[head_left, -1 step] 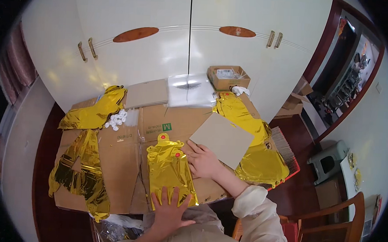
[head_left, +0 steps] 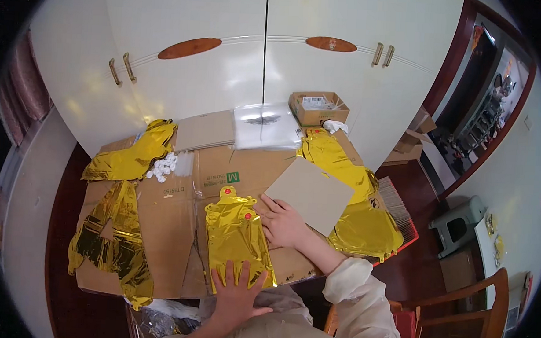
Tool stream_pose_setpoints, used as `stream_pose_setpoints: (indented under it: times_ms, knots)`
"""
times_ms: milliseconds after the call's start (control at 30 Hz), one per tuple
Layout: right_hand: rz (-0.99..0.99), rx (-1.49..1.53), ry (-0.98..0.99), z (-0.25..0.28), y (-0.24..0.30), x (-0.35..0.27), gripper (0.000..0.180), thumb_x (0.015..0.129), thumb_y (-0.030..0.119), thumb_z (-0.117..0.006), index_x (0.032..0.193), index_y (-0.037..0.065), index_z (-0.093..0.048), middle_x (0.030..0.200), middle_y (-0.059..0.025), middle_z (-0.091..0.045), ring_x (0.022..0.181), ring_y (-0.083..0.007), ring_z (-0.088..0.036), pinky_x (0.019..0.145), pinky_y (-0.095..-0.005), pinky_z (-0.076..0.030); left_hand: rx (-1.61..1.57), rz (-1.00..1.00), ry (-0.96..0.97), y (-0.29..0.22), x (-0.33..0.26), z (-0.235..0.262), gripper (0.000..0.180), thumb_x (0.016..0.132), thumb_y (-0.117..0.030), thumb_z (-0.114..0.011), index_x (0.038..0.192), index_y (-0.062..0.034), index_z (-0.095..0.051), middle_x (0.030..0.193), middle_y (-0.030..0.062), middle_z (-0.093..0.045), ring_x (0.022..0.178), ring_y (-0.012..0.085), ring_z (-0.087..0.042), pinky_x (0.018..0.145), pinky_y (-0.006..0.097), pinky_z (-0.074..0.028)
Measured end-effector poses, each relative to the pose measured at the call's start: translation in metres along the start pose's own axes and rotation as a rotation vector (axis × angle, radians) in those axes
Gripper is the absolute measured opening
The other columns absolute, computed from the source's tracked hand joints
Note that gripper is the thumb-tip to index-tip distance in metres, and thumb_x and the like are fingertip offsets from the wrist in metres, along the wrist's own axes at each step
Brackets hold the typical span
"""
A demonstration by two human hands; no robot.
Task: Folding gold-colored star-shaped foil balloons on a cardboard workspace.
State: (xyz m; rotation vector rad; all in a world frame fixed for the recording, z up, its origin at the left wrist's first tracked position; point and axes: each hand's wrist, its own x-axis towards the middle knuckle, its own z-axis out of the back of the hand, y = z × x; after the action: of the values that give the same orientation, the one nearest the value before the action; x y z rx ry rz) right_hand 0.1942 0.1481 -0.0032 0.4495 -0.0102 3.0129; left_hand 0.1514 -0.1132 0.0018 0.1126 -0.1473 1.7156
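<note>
A flat, folded gold foil balloon with small tabs and two red dots lies before me on flattened cardboard. Spread across its near end is my left hand, fingers apart and palm down. My right hand rests at the balloon's right edge with its fingers stretched out, the fingertips next to the left corner of a grey cardboard square. That square partly overlaps a pile of gold foil balloons on the right. Neither hand grips anything.
More gold foil balloons lie at left, others behind them. Small white pieces sit beside these. Along the back are grey boards, clear plastic bags and a small carton. A red-rimmed container of thin sticks stands right.
</note>
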Motion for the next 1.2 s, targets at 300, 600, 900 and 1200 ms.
stream_pose_setpoints:
  times_ms: [300, 600, 900, 1200]
  knots:
    - [-0.078, -0.116, -0.145, -0.009, -0.015, 0.032, 0.047, 0.094, 0.030, -0.050, 0.135, 0.008, -0.053, 0.146, -0.0057, -0.047, 0.142, -0.0285, -0.032, 0.114, -0.0463, -0.028, 0.020, -0.001, -0.009, 0.000, 0.000, 0.004, 0.095, 0.057, -0.078, -0.067, 0.136, -0.0282, -0.052, 0.139, 0.0205, -0.043, 0.128, 0.0538, -0.034, 0.096, 0.078, -0.024]
    - [0.072, 0.240, 0.016, 0.027, 0.047, -0.022, 0.052, 0.097, 0.026, -0.051, 0.142, 0.001, -0.043, 0.149, -0.0141, -0.041, 0.140, -0.0290, -0.036, 0.115, -0.0485, -0.026, 0.027, -0.002, -0.038, 0.001, -0.001, 0.003, 0.096, 0.058, -0.077, -0.067, 0.137, -0.0230, -0.052, 0.138, 0.0207, -0.044, 0.127, 0.0521, -0.037, 0.095, 0.077, -0.025]
    - [0.141, 0.259, 0.172, 0.008, 0.051, -0.030, 0.053, 0.100, 0.030, -0.046, 0.145, 0.003, -0.040, 0.151, -0.0127, -0.038, 0.143, -0.0273, -0.031, 0.118, -0.0452, -0.022, 0.002, 0.003, -0.070, 0.001, -0.003, 0.000, 0.097, 0.059, -0.073, -0.070, 0.136, -0.0187, -0.052, 0.137, 0.0205, -0.045, 0.127, 0.0508, -0.038, 0.096, 0.077, -0.025]
    - [0.163, 0.259, 0.143, 0.010, 0.050, -0.024, 0.051, 0.100, 0.030, -0.046, 0.143, 0.003, -0.042, 0.150, -0.0130, -0.040, 0.142, -0.0263, -0.033, 0.118, -0.0433, -0.023, -0.013, 0.008, -0.075, 0.002, -0.005, -0.001, 0.094, 0.061, -0.070, -0.071, 0.137, -0.0181, -0.050, 0.137, 0.0209, -0.045, 0.128, 0.0470, -0.040, 0.096, 0.076, -0.026]
